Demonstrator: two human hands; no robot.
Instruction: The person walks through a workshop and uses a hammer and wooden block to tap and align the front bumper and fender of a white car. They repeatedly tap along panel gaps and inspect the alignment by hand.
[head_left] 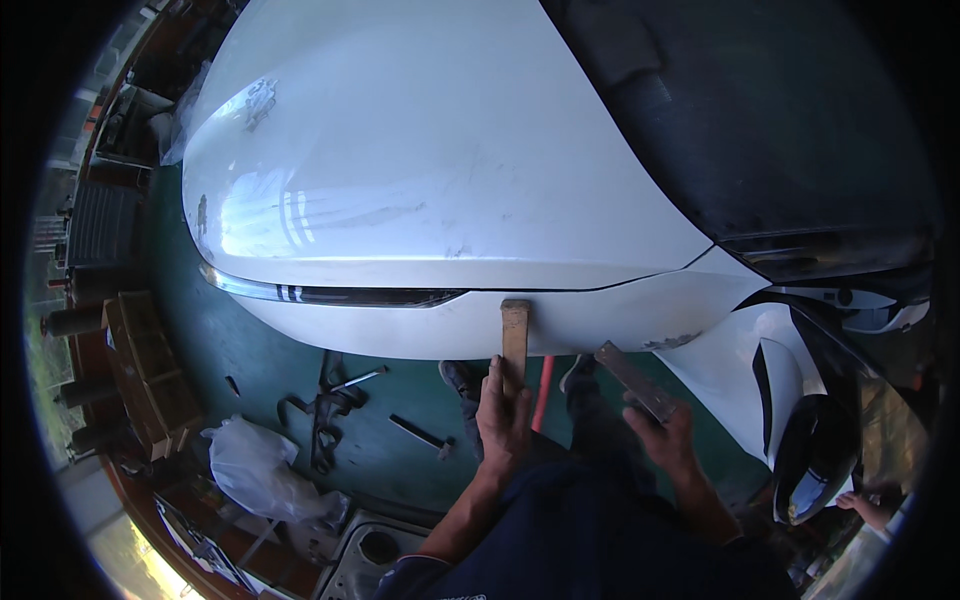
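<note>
My left hand (503,425) is closed around the lower end of a tan wooden block (515,335), whose upper end lies over the white fender (610,300) of a car. Whether the wood presses on the panel, I cannot tell. Off to the right, my right hand (668,435) grips a flat grey-brown bar (635,378) that tilts up and left, just short of the fender's lower edge. Scuffed grey patches mark the white hood (420,180), and another patch sits on the fender near the open door.
On the green floor lie a hammer (422,437), a heap of dark straps (328,410) and a clear plastic bag (255,465). A red hose (543,390) runs beside my feet. Cardboard boxes (150,375) stand left. Another person's hand (868,508) shows by the black side mirror (815,460).
</note>
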